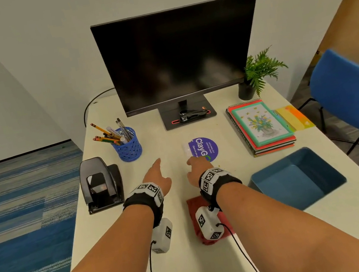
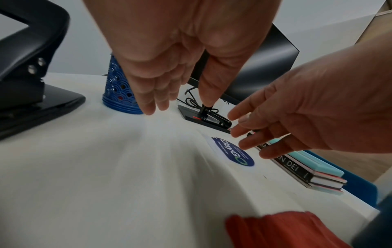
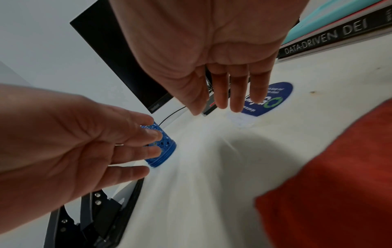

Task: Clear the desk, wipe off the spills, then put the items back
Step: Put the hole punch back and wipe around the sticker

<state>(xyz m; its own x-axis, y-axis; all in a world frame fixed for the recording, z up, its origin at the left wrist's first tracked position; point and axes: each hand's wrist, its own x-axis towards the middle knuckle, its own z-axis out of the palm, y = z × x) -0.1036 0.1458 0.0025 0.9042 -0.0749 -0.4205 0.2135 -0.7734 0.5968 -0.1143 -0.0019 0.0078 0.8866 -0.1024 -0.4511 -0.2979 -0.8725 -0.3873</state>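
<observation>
Over the middle of the desk [image 1: 196,264], both hands are held out, palms down, fingers straight and loosely spread, holding nothing. Left hand [image 1: 156,175] hovers clear of the surface; its fingertips [image 2: 149,109] point toward the blue pen cup [image 1: 127,146], near it but apart. Right hand [image 1: 197,167] reaches over the near edge of the round purple sticker [image 1: 203,149]; its fingertips [image 3: 236,107] lie above the sticker, and contact cannot be determined. A faint pale smear [image 3: 240,120] shows on the desk at the sticker's left edge, just beside the right fingertips. Red cloth [image 1: 212,221] lies flat on the desk under the right wrist, behind both sets of fingers and untouched. Hole punch [image 1: 100,184] stands left of the left hand, well apart. Stapler [image 1: 192,114] rests on the monitor [image 1: 181,56] base, beyond both hands. Stack of books [image 1: 262,126] lies to the right, with a blue bin [image 1: 298,178] nearer, and a potted plant [image 1: 258,74] in the far right corner.
</observation>
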